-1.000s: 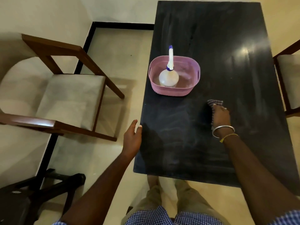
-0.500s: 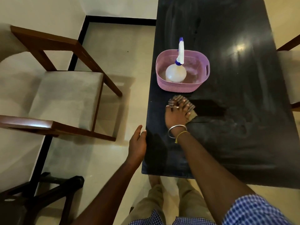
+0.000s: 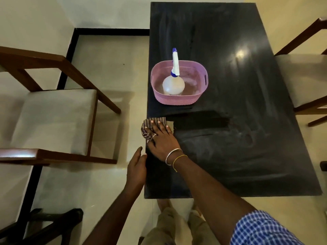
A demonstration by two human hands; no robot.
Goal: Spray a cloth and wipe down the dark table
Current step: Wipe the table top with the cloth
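Black tabletop, glossy, smeared with pale wipe streaks; one darker clean band (image 3: 200,121) runs from the cloth toward the middle of the dark table (image 3: 247,85).

Cloth (image 3: 148,122): striped, bunched, sitting at the table's left edge on the person's side of the basket, with part of it hanging past the edge. Not touching the basket.

Right hand (image 3: 161,138): flat on top of the cloth, fingers spread and fairly straight, pressing it onto the surface. No curl round it. Ring (image 3: 154,135) on one finger, silver bangle (image 3: 172,155) and yellow thread (image 3: 178,159) at the wrist.

Left hand (image 3: 136,170): relaxed, fingers extended, holding nothing, resting against the table's left edge just nearer the person than the right hand.

Spray bottle (image 3: 173,84): upright in the pink basket (image 3: 177,100), white nozzle with blue tip sticking up above the rim. Basket stands on the table near the left edge, beyond the cloth.

Wooden chair (image 3: 53,119) with pale seat is left of the table, apart from it. Second chair (image 3: 304,80) is at the right side, seat close against the table edge. Checked blue sleeve (image 3: 261,228) is at bottom right.
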